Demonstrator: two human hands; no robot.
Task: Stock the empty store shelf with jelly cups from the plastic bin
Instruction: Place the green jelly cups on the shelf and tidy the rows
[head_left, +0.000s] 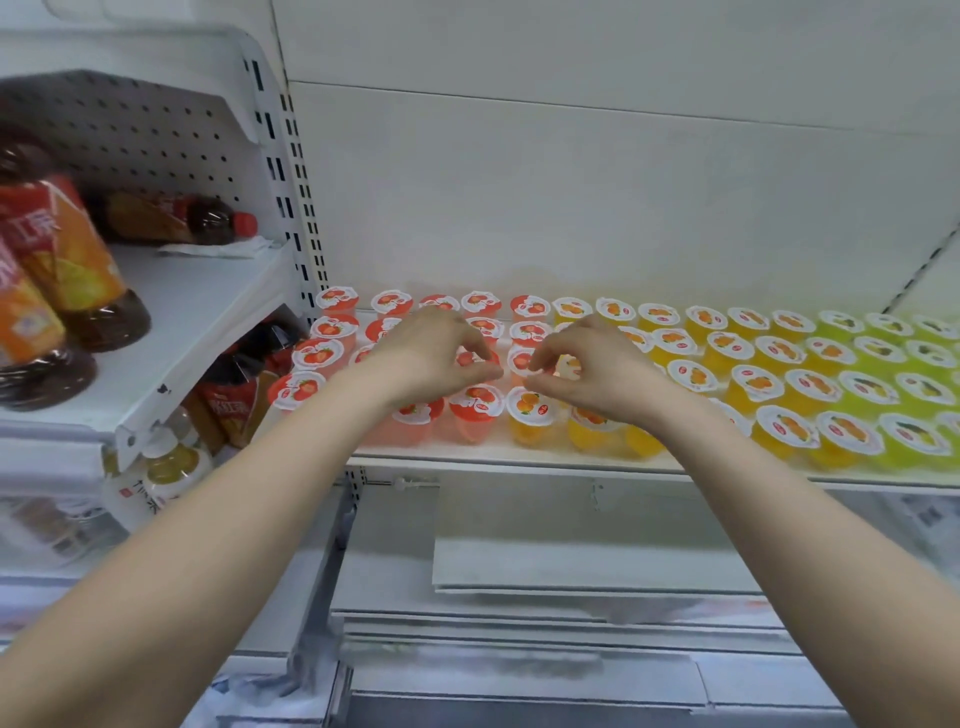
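The jelly cups (753, 384) fill the shelf (519, 461) in rows, red at its left end, orange mid-shelf, green toward the right edge. Our left hand (431, 358) pinches a red cup (467, 358) at its lid rim with curled fingers, and our right hand (597, 364) does the same to the neighbouring cup (521, 361). We judge them light, thin-walled and slippery, with peelable lids. The stiff rim is the safest hold, since packed neighbours leave the sides unreachable.
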